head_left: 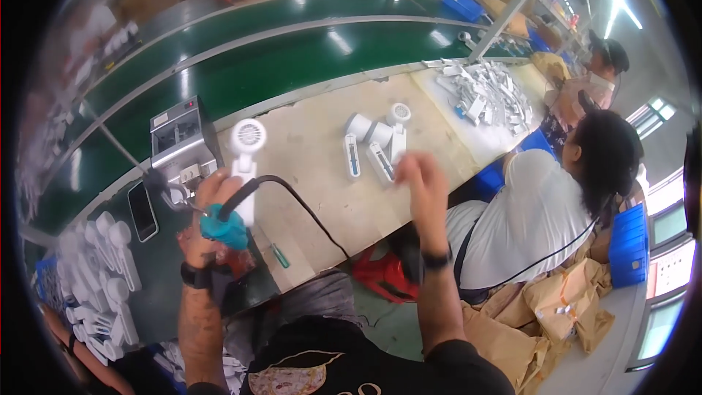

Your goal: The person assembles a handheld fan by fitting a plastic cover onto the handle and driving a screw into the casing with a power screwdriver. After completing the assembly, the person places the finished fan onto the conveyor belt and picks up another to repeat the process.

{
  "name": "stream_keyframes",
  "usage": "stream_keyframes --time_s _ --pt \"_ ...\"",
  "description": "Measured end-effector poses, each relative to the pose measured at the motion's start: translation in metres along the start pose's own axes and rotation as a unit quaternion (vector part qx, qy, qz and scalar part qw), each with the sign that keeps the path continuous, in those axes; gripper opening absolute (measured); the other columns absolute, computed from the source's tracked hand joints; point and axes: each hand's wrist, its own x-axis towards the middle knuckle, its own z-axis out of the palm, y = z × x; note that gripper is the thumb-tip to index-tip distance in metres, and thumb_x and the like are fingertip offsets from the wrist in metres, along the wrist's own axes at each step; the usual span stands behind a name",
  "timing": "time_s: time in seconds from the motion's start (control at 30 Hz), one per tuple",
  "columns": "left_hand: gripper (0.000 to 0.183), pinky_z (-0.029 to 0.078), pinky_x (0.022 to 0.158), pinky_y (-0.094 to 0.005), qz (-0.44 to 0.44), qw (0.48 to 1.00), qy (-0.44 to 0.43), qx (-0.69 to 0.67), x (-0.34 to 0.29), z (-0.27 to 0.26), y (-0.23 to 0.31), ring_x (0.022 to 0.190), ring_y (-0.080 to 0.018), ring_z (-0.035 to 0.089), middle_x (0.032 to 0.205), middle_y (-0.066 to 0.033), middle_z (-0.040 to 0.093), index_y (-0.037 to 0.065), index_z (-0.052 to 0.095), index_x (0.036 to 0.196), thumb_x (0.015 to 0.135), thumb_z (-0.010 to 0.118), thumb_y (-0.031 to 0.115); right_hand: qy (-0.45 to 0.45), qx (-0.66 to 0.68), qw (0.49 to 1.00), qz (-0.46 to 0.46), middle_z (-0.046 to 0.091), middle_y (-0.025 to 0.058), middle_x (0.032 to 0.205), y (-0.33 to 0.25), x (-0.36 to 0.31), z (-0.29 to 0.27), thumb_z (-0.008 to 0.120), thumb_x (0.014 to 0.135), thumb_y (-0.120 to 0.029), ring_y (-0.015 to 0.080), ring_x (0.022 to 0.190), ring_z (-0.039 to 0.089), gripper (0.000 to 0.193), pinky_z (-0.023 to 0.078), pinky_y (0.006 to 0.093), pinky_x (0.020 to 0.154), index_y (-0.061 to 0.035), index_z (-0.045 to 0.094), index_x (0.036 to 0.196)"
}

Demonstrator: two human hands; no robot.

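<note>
My left hand (210, 192) is closed round a corded electric screwdriver (223, 225) with a teal-wrapped body. Its black cable (303, 208) loops over the table. Just right of that hand stands a white hair-dryer-shaped housing (248, 135) with a round grille; whether my fingers touch it is hidden. My right hand (425, 186), slightly blurred, is raised over the table with its fingers curled, and what they hold, if anything, cannot be made out. Beyond it lie a similar white housing (398, 117), white cylindrical parts (369, 129) and two handle pieces with blue inside (352, 157).
A metal screw feeder (179, 135) and a phone (142, 211) are at the left. White housings (102, 278) pile up beyond the phone. A small green screwdriver (280, 254) lies near the table edge. White parts (490, 95) heap at the far right. A co-worker (526, 205) sits close on my right.
</note>
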Motion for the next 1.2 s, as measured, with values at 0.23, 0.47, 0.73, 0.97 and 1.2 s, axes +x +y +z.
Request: stream_keyframes --time_s 0.23,0.47,0.73,0.97,1.2 --pt "0.032 0.05 0.078 -0.0306 -0.319 0.878 0.08 -0.349 -0.003 -0.028 0.035 0.086 -0.0181 0.063 0.094 -0.0126 0.069 -0.007 0.066 0.109 0.091 0.055 0.018 0.097 -0.384 0.916 -0.064 0.061 0.0237 0.108 0.159 0.107 -0.001 0.077 0.081 -0.028 0.0403 0.098 0.063 0.052 0.052 0.0478 0.086 0.0028 0.059 0.118" --pt "0.037 0.053 0.066 -0.0278 -0.331 0.86 0.053 -0.384 -0.027 -0.02 0.01 0.074 -0.0149 0.065 0.089 -0.0074 0.068 -0.005 0.062 0.123 0.093 0.055 0.016 0.167 -0.385 0.907 0.025 0.068 0.026 0.104 0.147 0.147 -0.011 0.077 0.078 -0.037 0.0437 0.098 0.066 0.054 0.052 0.0498 0.086 0.0034 0.058 0.108" --pt "0.034 0.049 0.08 -0.0292 -0.287 0.89 0.059 -0.349 -0.021 -0.042 0.052 0.087 -0.0156 0.061 0.094 -0.009 0.069 -0.004 0.066 0.112 0.096 0.055 0.023 0.227 -0.374 0.894 0.098 0.066 0.0279 0.102 0.171 0.154 -0.032 0.077 0.077 -0.037 0.0447 0.098 0.064 0.054 0.052 0.0496 0.087 0.0043 0.057 0.106" --pt "0.037 0.051 0.081 -0.0285 -0.26 0.915 0.072 -0.301 -0.03 -0.038 0.035 0.09 -0.016 0.065 0.101 -0.0087 0.07 -0.001 0.061 0.128 0.097 0.058 0.019 0.229 -0.473 0.85 0.02 0.06 0.0272 0.111 0.183 0.15 -0.049 0.072 0.079 -0.032 0.0426 0.104 0.057 0.05 0.048 0.0491 0.092 0.0061 0.055 0.106" --pt "0.031 0.052 0.084 -0.0293 -0.321 0.826 0.042 -0.461 -0.028 -0.042 0.032 0.094 -0.0172 0.066 0.103 -0.0134 0.069 -0.002 0.06 0.123 0.098 0.048 0.011 0.287 -0.539 0.786 -0.096 0.06 0.0226 0.114 0.162 0.121 -0.034 0.075 0.082 -0.025 0.0385 0.106 0.058 0.052 0.046 0.0501 0.095 0.0061 0.056 0.119"
